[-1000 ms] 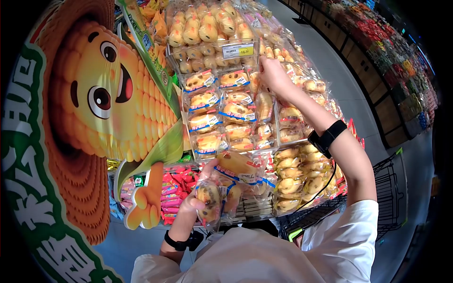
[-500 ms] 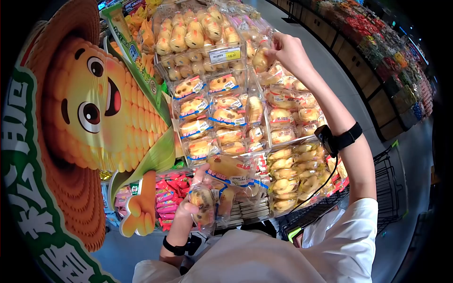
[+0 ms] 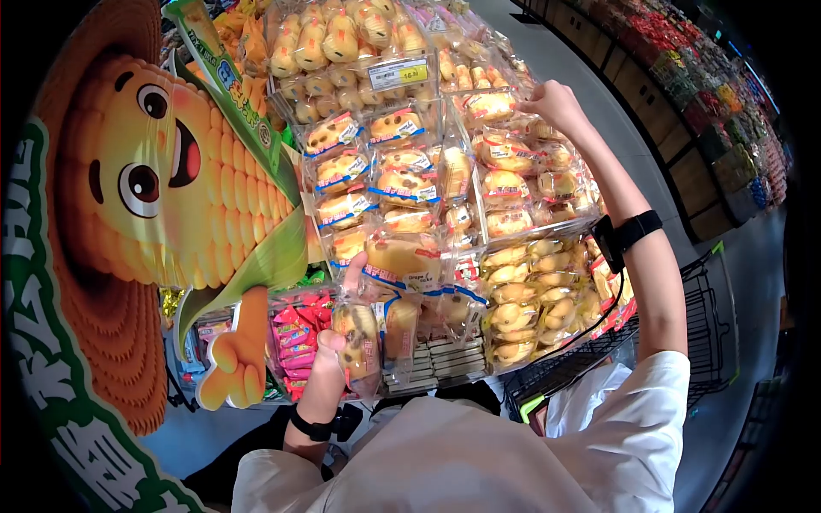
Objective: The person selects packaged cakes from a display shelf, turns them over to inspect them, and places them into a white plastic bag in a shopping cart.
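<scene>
My left hand [image 3: 333, 329] is closed around several plastic-wrapped breads. One raisin-topped packaged bread [image 3: 357, 342] stands upright by the thumb, and another wrapped bread [image 3: 402, 259] with a blue-edged label lies across the top. My right hand [image 3: 556, 109] is over the far right compartment, its fingers curled together. Close to those fingertips lies a wrapped bread [image 3: 489, 106]; whether they pinch any wrapper I cannot make out. Below it sit more packaged breads [image 3: 506, 184] in the same compartment.
A corn-character cutout [image 3: 171, 179] borders the display on the left. A price tag [image 3: 398, 73] fronts the upper bin. Yellow wrapped pastries [image 3: 513, 318] fill the lower right bin, pink packets [image 3: 299, 333] the lower left. A black shopping cart [image 3: 705, 333] stands at right.
My right hand has moved right, away from the bread it was pinching. My left hand still holds its breads. The whole view has shifted slightly.
</scene>
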Demonstrator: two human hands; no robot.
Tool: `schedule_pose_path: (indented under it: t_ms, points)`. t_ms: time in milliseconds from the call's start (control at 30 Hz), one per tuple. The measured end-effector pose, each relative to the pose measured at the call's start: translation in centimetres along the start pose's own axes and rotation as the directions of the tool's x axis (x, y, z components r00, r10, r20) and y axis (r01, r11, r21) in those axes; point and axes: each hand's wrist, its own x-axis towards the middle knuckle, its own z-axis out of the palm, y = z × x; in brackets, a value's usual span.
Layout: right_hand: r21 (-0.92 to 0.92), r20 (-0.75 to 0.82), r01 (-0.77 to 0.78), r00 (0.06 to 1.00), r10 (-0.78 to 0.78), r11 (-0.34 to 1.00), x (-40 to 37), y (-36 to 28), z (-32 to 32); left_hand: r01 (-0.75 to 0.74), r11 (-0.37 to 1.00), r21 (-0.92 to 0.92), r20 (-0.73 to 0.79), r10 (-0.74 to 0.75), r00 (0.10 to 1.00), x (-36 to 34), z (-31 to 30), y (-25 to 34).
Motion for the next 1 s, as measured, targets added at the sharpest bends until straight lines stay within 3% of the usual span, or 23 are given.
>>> schedule_pose_path:
  t_ms: [33,67,100,133,167,200,233,267,333,400,467,500,600,667,700,733,767,800,833,900,967,1000]
  points:
    - [-0.035,-0.111,0.115,0.987,-0.118,0.993,-0.6,-0.1,0.3,-0.016,1.0,-0.007,-0.007,0.016,1.0,0.2,0.3,0.1]
    - [-0.092,-0.339,0.268,0.897,-0.283,0.959,-1.0,-0.5,0.5,-0.032,0.999,-0.014,-0.015,0.032,0.999,0.4,0.7,0.2]
    - [-0.182,-0.537,0.394,0.728,-0.426,0.901,-1.6,-0.8,0.8,-0.051,0.998,-0.022,-0.031,0.05,0.998,0.7,1.4,0.5]
    - [-0.297,-0.685,0.482,0.495,-0.536,0.824,-3.1,-2.0,0.8,-0.067,0.998,-0.019,-0.068,0.065,0.996,1.0,2.0,0.6]
    - [0.062,-0.499,0.507,0.762,-0.414,0.859,-6.1,-4.4,-0.3,-0.114,0.993,-0.033,-0.086,0.111,0.99,1.3,2.6,0.6]
    - [0.4,-0.197,0.382,0.924,-0.329,0.833,-9.5,-6.5,-1.3,-0.114,0.993,-0.03,-0.06,0.112,0.992,1.2,1.8,0.7]
    - [0.497,0.046,0.291,0.932,-0.36,0.818,-11.6,-7.0,-1.1,-0.111,0.993,-0.028,-0.038,0.11,0.993,0.9,0.5,0.6]
    - [0.566,0.282,0.177,0.876,-0.391,0.805,-13.3,-7.4,-0.8,-0.118,0.993,-0.025,-0.031,0.117,0.993,0.7,0.4,0.6]
    - [0.577,0.452,0.189,0.736,-0.504,0.794,-16.7,-8.0,-0.2,-0.142,0.99,-0.015,-0.027,0.141,0.99,0.9,1.1,0.8]
    - [0.654,0.571,0.023,0.641,-0.513,0.756,-19.1,-8.4,0.9,-0.162,0.987,-0.01,-0.034,0.162,0.986,1.5,2.6,1.0]
    - [0.662,0.747,-0.533,0.526,-0.406,0.527,-20.4,-9.7,1.0,-0.173,0.985,-0.013,-0.042,0.173,0.984,1.6,2.9,1.0]
    - [0.645,0.762,-0.606,0.55,-0.342,0.465,-20.7,-9.4,1.7,-0.177,0.984,-0.011,-0.043,0.177,0.983,1.6,2.9,0.9]
    - [0.654,0.755,-0.612,0.562,-0.337,0.445,-19.9,-9.0,0.1,-0.188,0.982,0.001,-0.053,0.187,0.981,1.5,2.9,1.2]
    - [0.696,0.683,-0.417,0.637,-0.358,0.584,-18.5,-7.6,-2.2,-0.201,0.979,0.007,-0.068,0.201,0.977,1.2,2.9,1.4]
    - [0.74,0.613,-0.358,0.708,-0.351,0.57,-17.8,-7.3,-3.4,-0.21,0.978,0.01,-0.074,0.21,0.975,1.1,2.9,1.5]
    - [0.754,0.505,-0.246,0.811,-0.297,0.609,-17.1,-7.6,-4.7,-0.216,0.976,0.012,-0.083,0.217,0.973,1.0,2.8,1.5]
    - [0.804,0.311,-0.052,0.885,-0.345,0.592,-15.8,-7.0,-4.9,-0.222,0.975,0.023,-0.094,0.223,0.97,0.7,2.8,1.5]
    - [0.691,0.187,0.083,0.939,-0.289,0.718,-14.6,-7.5,-5.9,-0.229,0.973,0.029,-0.102,0.23,0.968,0.7,2.9,1.5]
    - [0.669,0.054,0.207,0.944,-0.324,0.714,-12.5,-7.4,-5.4,-0.233,0.972,0.032,-0.11,0.235,0.966,0.6,3.0,1.5]
    - [0.356,-0.049,0.356,0.93,-0.363,0.864,-9.2,-8.6,-4.9,-0.247,0.968,0.044,-0.113,0.251,0.961,0.4,3.1,1.4]
    - [0.216,-0.068,0.409,0.912,-0.405,0.886,-6.0,-9.6,-2.4,-0.256,0.967,0.022,-0.074,0.257,0.964,0.4,2.8,1.0]
    - [0.21,0.051,0.357,0.926,-0.375,0.91,-5.8,-11.1,-2.4,-0.254,0.967,0.026,-0.068,0.255,0.964,0.3,2.5,1.1]
